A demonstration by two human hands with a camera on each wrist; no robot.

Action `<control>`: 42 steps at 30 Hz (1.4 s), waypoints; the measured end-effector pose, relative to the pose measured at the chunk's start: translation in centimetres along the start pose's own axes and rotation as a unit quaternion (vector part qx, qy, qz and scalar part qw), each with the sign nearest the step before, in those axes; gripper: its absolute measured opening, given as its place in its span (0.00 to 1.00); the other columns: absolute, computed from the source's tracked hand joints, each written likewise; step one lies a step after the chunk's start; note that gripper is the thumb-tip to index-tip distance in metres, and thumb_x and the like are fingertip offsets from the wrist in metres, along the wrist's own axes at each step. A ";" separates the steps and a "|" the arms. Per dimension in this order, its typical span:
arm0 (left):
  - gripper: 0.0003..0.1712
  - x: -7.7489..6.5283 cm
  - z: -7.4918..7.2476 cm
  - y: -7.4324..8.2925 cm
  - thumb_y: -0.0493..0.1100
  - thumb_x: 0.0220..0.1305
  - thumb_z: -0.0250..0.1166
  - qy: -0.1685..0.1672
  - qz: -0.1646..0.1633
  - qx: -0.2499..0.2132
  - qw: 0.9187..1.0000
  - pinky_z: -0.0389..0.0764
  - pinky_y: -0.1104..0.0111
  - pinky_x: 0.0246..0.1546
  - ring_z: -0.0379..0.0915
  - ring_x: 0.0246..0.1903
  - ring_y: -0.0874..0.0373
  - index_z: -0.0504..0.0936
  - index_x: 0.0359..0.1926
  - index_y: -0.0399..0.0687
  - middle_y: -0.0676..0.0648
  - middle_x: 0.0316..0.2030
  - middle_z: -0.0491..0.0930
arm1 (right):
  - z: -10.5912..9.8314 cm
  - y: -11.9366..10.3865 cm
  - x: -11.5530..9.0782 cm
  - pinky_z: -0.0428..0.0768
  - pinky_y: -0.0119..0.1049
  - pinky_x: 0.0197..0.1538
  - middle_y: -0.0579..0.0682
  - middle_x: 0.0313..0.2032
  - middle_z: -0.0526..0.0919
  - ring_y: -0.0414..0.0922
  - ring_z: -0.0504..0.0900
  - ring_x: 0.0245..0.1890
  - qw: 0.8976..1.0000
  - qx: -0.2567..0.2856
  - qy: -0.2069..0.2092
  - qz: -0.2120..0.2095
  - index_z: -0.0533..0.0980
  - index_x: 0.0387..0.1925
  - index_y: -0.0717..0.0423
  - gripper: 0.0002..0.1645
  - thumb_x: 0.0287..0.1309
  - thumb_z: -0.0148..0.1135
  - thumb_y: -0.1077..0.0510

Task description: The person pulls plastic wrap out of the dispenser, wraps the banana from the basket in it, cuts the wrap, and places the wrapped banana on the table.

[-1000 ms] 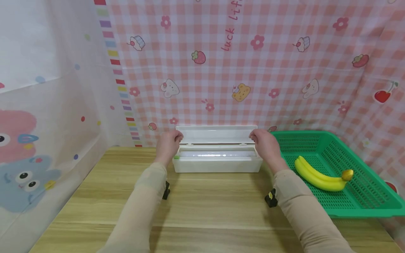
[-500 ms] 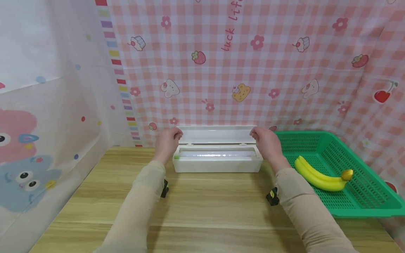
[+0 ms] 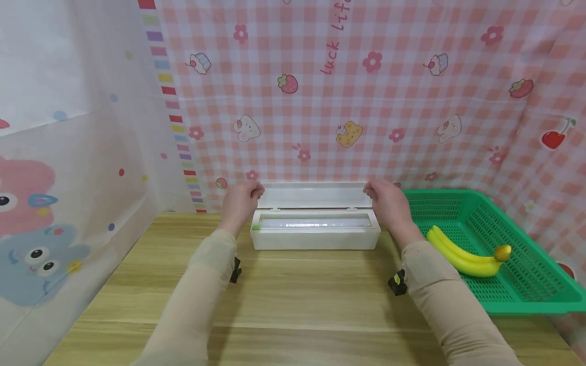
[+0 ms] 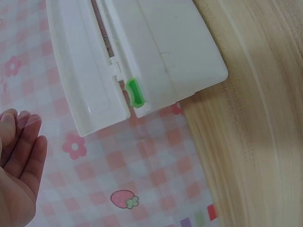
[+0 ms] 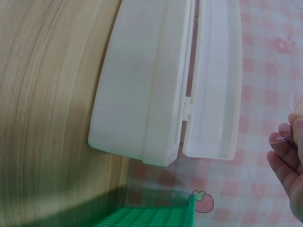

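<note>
A white cling film dispenser (image 3: 316, 239) stands on the table with its lid (image 3: 315, 195) tipped back. Inside it lies a shiny roll of film (image 3: 316, 222), and a green slide cutter (image 4: 135, 92) sits at the left end. Beside the lid's left end, my left hand (image 3: 240, 203) pinches the edge of the clear cling film (image 4: 29, 120) between thumb and fingers. At the right end my right hand (image 3: 391, 207) pinches the film's other corner (image 5: 280, 138) the same way. The film stretched between the hands is nearly invisible.
A green plastic basket (image 3: 540, 307) stands at the right, close to my right forearm, with yellow bananas (image 3: 462, 256) in it. Checked cloth (image 3: 316, 112) hangs right behind the dispenser. Wood-grain tabletop (image 3: 306, 305) lies in front of it.
Both hands have risen slightly and drawn a little apart, still pinching the film. The dispenser and its lid stay in place.
</note>
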State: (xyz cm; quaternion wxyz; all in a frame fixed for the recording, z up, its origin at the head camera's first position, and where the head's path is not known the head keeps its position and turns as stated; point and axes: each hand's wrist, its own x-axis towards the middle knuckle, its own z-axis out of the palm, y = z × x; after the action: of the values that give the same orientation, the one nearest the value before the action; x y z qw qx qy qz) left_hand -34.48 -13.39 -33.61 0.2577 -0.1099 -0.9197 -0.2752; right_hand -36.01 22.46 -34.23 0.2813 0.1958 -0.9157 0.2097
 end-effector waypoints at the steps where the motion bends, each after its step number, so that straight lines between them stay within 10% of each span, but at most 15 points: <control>1: 0.05 0.0 -0.1 0.0 0.34 0.66 0.65 -0.001 0.002 0.002 1.000 0.83 0.55 0.43 0.82 0.40 0.47 0.86 0.40 0.41 0.42 0.39 0.86 | -0.1 -0.1 0.0 0.80 0.55 0.46 0.60 0.39 0.84 0.58 0.81 0.42 1.000 -0.002 0.000 0.000 0.78 0.38 0.61 0.04 0.65 0.59 0.69; 42: 0.07 0.8 -3.0 1.9 0.30 0.66 0.62 0.007 0.016 -0.019 1.000 0.83 0.57 0.42 0.82 0.37 0.50 0.86 0.38 0.40 0.44 0.36 0.87 | -2.8 -1.0 0.9 0.80 0.55 0.49 0.61 0.41 0.84 0.58 0.81 0.42 1.000 0.000 0.021 -0.010 0.80 0.40 0.64 0.05 0.66 0.59 0.68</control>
State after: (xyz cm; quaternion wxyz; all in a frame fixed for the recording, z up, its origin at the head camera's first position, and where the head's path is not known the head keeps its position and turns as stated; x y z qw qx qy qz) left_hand -33.29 -13.47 -30.20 0.2659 -0.1275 -0.9107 -0.2891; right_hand -35.02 22.75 -31.34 0.3028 0.2004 -0.9075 0.2111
